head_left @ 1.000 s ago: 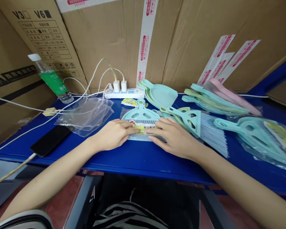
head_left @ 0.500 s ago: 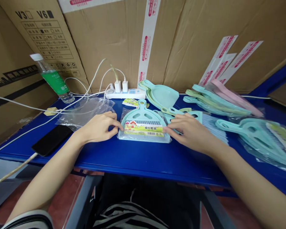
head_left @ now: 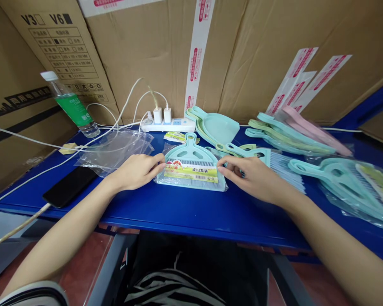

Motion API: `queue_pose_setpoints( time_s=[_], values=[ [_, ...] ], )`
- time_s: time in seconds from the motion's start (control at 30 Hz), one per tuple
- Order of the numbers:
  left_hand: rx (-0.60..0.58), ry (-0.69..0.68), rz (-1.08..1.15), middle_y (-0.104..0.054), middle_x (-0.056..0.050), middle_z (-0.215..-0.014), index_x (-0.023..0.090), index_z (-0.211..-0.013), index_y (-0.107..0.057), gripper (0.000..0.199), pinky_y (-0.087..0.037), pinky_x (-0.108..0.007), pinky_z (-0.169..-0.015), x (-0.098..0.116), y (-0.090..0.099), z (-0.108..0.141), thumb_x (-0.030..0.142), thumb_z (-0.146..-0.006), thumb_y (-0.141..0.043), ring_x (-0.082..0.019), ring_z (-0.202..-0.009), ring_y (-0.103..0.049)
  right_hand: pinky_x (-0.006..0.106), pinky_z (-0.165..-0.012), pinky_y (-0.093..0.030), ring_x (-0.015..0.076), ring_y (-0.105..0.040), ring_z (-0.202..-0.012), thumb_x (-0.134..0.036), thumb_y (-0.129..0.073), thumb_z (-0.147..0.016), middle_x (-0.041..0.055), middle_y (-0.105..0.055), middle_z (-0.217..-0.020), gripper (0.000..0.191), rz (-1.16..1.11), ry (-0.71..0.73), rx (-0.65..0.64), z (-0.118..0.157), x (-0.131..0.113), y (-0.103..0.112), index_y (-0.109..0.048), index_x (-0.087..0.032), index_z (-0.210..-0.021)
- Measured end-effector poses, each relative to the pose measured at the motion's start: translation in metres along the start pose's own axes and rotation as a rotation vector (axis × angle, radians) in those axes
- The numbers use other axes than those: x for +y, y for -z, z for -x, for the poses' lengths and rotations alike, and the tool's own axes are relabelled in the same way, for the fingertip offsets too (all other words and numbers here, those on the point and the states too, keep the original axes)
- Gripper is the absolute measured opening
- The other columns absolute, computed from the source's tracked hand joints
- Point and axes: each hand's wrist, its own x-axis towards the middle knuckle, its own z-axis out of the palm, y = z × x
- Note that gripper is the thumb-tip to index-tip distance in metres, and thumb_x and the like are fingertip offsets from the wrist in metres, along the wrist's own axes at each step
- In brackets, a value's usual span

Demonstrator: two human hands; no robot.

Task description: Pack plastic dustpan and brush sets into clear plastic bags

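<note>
A light-blue dustpan and brush set (head_left: 190,154) lies flat on the blue table (head_left: 178,216), its handle pointing away from me. Clear plastic covers its lower part, with a printed yellow-green label (head_left: 191,172) across the front over the bristles. At the left edge, my left hand (head_left: 135,171) pinches the wrapped set, thumb and forefinger beside the label. My right hand (head_left: 253,176) is closed with thumb and forefinger at the right edge of the label and wrapping. Just behind the right hand lie loose brushes (head_left: 285,168), partly covered by it.
Loose dustpans (head_left: 220,127) and paper labels (head_left: 175,137) lie behind. Bagged sets (head_left: 296,131) are piled at back right, with another bagged set (head_left: 347,182) nearer. Clear bags (head_left: 115,146), a black phone (head_left: 68,187), a bottle (head_left: 73,108), cables and a power strip (head_left: 175,124) occupy the left.
My left fingers have come up and inward onto the label's left end. The label and wrapping have shifted slightly left. My right fingertips have risen a little along the right edge.
</note>
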Motion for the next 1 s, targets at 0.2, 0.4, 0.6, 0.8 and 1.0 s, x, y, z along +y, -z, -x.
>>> queue_pose_setpoints(
  time_s=[0.2,0.4,0.6,0.8,1.0],
  values=[
    [0.033,0.023,0.074,-0.061,0.003,-0.059,0.02,-0.094,-0.049,0.025,-0.036,-0.028,-0.054,0.0,-0.003,0.001,0.037,-0.095,-0.031,-0.017,-0.052,-0.056,0.033,-0.055,-0.043,0.0216,-0.063,-0.058,-0.051,-0.039,-0.092,0.0004,-0.067,-0.06,0.041,-0.033,-0.085,-0.036,0.001,-0.002,-0.002,-0.056,-0.02,-0.112],
    [0.03,0.036,0.073,-0.061,0.003,-0.059,0.021,-0.094,-0.046,0.02,-0.036,-0.028,-0.055,0.002,-0.005,-0.001,0.034,-0.094,-0.032,-0.017,-0.054,-0.057,0.035,-0.057,-0.044,0.0235,-0.063,-0.061,-0.054,-0.04,-0.089,0.0016,-0.066,-0.063,0.053,-0.012,-0.154,-0.079,0.002,-0.003,-0.004,-0.052,-0.016,-0.125],
    [0.012,0.048,0.165,-0.057,0.005,-0.058,0.021,-0.093,-0.043,0.011,-0.035,-0.028,-0.055,0.002,-0.009,-0.003,0.028,-0.09,-0.035,-0.017,-0.052,-0.055,0.034,-0.057,-0.043,0.0209,-0.058,-0.058,-0.044,-0.045,-0.086,0.001,-0.062,-0.066,0.047,0.03,-0.116,-0.062,0.001,-0.001,-0.01,-0.053,-0.016,-0.123],
    [0.059,-0.006,0.318,-0.045,0.01,-0.052,0.023,-0.086,-0.036,0.003,-0.03,-0.025,-0.051,-0.003,-0.016,-0.004,0.024,-0.084,-0.038,-0.011,-0.045,-0.042,0.03,-0.052,-0.04,0.0167,-0.053,-0.052,-0.026,-0.048,-0.082,-0.0039,-0.055,-0.061,0.037,-0.051,-0.045,-0.021,0.001,-0.001,-0.011,-0.055,-0.021,-0.118],
    [0.095,-0.035,0.596,-0.041,0.012,-0.051,0.023,-0.08,-0.035,0.009,-0.03,-0.021,-0.049,-0.005,-0.016,-0.006,0.023,-0.079,-0.044,-0.007,-0.046,-0.036,0.029,-0.047,-0.043,0.0143,-0.053,-0.053,-0.025,-0.049,-0.077,-0.0045,-0.047,-0.071,0.038,-0.379,-0.143,0.033,-0.002,0.001,-0.012,-0.053,-0.023,-0.115]
  ],
)
